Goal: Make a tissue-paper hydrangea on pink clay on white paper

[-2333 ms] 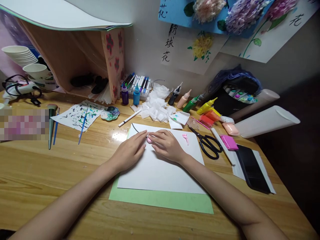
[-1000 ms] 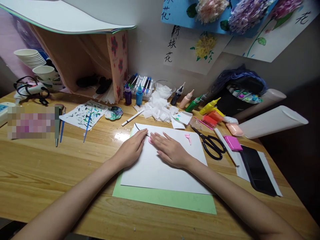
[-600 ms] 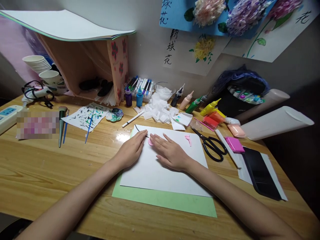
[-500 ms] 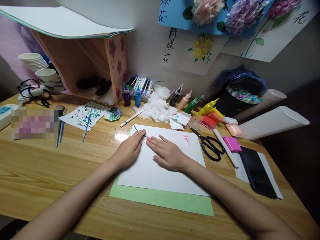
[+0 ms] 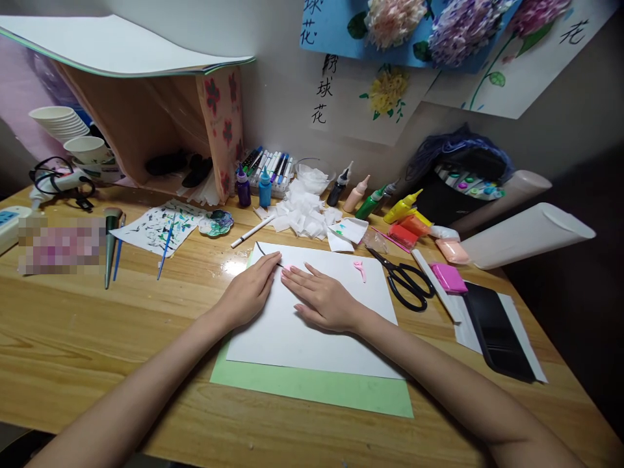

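Observation:
A sheet of white paper (image 5: 312, 354) lies on a green sheet (image 5: 312, 388) in front of me. My left hand (image 5: 249, 286) rests on the white paper's left side, fingers stretched out beside a curved black line (image 5: 262, 249). My right hand (image 5: 324, 299) lies flat with fingers spread, its fingertips pressing down on a small pink spot, perhaps soft clay, close to my left fingertips. Most of that spot is hidden. Farther right on the paper sits a small pink strip (image 5: 359, 270). Neither hand grips anything.
Black scissors (image 5: 409, 286) and a pink packet (image 5: 448, 278) lie right of the paper. Torn white tissue (image 5: 305, 211), paint bottles (image 5: 369, 203) and a marker (image 5: 252, 233) are behind it. Brushes (image 5: 166, 247) lie left. A dark tablet-like slab (image 5: 502, 335) is at right.
The view has shifted slightly, so everything sits a little farther left. A bit more pink shows at my right fingertips. Both hands otherwise keep their places on the paper.

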Available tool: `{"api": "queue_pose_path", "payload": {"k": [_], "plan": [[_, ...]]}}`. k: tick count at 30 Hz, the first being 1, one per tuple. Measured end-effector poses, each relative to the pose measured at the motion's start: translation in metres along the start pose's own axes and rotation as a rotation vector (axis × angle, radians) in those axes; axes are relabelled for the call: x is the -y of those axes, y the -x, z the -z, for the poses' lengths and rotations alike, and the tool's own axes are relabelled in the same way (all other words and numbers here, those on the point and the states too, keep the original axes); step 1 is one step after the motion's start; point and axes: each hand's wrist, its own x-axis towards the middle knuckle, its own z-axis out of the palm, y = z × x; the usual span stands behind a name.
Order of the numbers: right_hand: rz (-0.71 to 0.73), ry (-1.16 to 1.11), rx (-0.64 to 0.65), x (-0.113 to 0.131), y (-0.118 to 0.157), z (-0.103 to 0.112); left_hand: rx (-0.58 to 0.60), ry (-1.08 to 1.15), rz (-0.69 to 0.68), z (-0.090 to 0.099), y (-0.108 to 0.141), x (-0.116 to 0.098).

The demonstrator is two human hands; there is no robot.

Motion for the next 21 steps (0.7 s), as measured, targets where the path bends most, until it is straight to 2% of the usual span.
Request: {"api": "queue_pose_path", "payload": {"k": [13, 18, 21], "plan": [[-0.068, 0.083, -0.267, 0.0011, 0.0006, -0.0047, 0.023, -0.063, -0.038, -0.0016, 0.0012, -0.0016], [-0.054, 0.119, -0.305, 0.0024, -0.0028, -0.0057, 0.023, -0.082, -0.027, -0.0028, 0.0013, -0.0033], [-0.07, 0.115, -0.249, 0.0027, -0.0029, -0.0021, 0.028, -0.097, -0.023, -0.0028, 0.0012, -0.0034]]}}
